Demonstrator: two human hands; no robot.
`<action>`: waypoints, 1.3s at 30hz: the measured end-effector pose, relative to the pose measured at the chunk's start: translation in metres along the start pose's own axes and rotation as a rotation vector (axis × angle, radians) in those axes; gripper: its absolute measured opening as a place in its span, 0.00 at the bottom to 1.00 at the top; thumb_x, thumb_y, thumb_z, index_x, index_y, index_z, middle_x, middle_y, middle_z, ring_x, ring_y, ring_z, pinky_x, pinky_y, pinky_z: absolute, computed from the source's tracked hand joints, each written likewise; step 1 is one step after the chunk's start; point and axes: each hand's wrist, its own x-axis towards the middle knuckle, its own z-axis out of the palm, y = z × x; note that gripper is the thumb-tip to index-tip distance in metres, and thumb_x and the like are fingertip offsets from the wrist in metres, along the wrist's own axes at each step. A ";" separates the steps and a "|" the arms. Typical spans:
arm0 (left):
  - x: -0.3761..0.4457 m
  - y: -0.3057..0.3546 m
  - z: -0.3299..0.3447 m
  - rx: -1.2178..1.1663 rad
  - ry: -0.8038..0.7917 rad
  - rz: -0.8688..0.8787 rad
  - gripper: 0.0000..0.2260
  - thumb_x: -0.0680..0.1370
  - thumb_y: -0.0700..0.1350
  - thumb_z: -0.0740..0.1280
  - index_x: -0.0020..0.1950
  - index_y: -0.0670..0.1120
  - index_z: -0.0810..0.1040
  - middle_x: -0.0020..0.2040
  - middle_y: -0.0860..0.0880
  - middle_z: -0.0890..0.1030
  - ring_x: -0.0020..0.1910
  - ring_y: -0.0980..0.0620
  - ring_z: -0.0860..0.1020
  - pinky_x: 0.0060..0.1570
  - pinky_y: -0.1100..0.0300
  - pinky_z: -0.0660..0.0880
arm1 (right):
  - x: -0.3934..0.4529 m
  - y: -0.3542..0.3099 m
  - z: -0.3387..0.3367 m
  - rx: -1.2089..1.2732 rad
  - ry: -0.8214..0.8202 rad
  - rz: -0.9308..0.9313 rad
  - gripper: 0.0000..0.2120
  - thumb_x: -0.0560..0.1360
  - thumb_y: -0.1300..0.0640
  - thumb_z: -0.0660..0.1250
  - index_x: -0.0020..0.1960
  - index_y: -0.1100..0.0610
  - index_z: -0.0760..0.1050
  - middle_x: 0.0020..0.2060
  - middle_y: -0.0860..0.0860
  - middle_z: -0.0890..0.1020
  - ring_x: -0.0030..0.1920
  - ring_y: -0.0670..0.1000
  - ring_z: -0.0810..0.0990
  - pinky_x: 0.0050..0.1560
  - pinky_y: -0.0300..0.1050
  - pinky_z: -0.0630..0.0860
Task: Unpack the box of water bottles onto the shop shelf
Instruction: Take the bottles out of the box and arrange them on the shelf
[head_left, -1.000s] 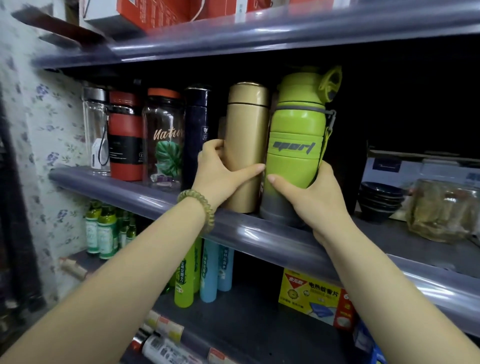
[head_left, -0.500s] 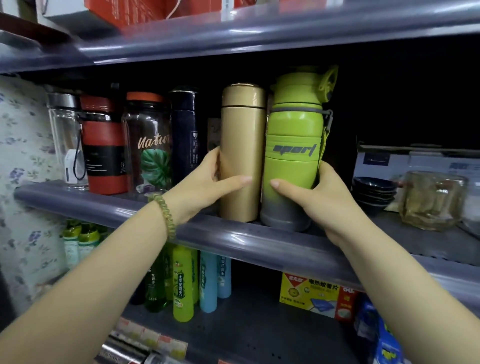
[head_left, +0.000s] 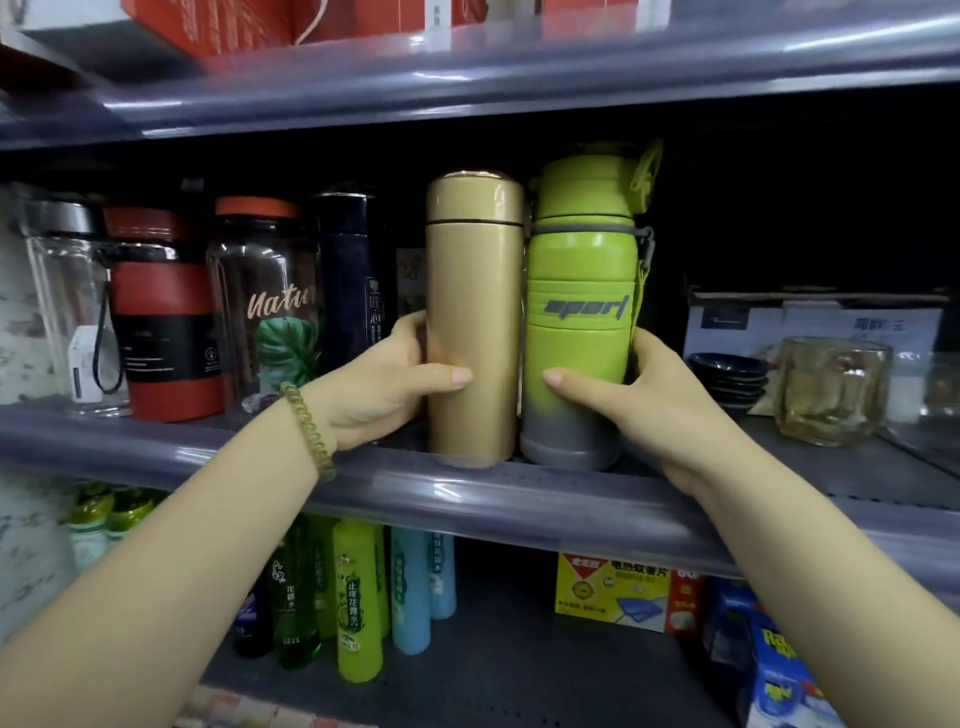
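Two bottles stand upright side by side at the front of the grey middle shelf (head_left: 545, 499). My left hand (head_left: 387, 387) grips the gold flask (head_left: 475, 317) from its left, thumb across the front. My right hand (head_left: 639, 395) grips the lime-green "sport" bottle (head_left: 579, 312) from its right, thumb on the front. To their left stand a dark blue flask (head_left: 353, 270), a clear "Nature" bottle (head_left: 265, 306) with an orange lid, a red and black bottle (head_left: 166, 312) and a clear bottle (head_left: 62, 306). The box is out of sight.
Right of the green bottle on the same shelf lie stacked dark saucers (head_left: 730, 374), a glass cup (head_left: 831, 389) and a white carton (head_left: 810, 322). The shelf above (head_left: 519, 78) carries red boxes. The lower shelf holds green and blue spray bottles (head_left: 358, 597) and a yellow packet (head_left: 618, 597).
The view has shifted so the shelf sits lower and more level in frame. Both hands stay on their bottles, which now stand closer to the shelf's front lip.
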 end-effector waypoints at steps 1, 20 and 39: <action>0.000 -0.002 0.000 -0.010 -0.003 -0.002 0.49 0.59 0.43 0.75 0.75 0.45 0.54 0.70 0.43 0.71 0.67 0.47 0.73 0.67 0.51 0.70 | -0.001 0.000 0.000 0.005 0.002 0.002 0.30 0.63 0.54 0.79 0.62 0.52 0.74 0.53 0.48 0.84 0.52 0.49 0.84 0.57 0.50 0.80; 0.006 -0.007 0.005 0.126 0.147 0.163 0.22 0.71 0.40 0.73 0.62 0.46 0.71 0.57 0.51 0.80 0.55 0.56 0.79 0.51 0.65 0.78 | -0.001 0.001 0.001 -0.005 0.010 -0.021 0.31 0.63 0.53 0.78 0.64 0.52 0.73 0.54 0.48 0.84 0.53 0.48 0.83 0.57 0.49 0.79; -0.005 -0.010 0.002 0.242 0.133 0.164 0.18 0.75 0.45 0.69 0.64 0.49 0.72 0.59 0.54 0.80 0.59 0.57 0.78 0.59 0.63 0.74 | -0.003 -0.003 0.003 0.039 0.031 -0.010 0.28 0.63 0.55 0.77 0.61 0.55 0.76 0.52 0.50 0.85 0.52 0.48 0.84 0.56 0.49 0.80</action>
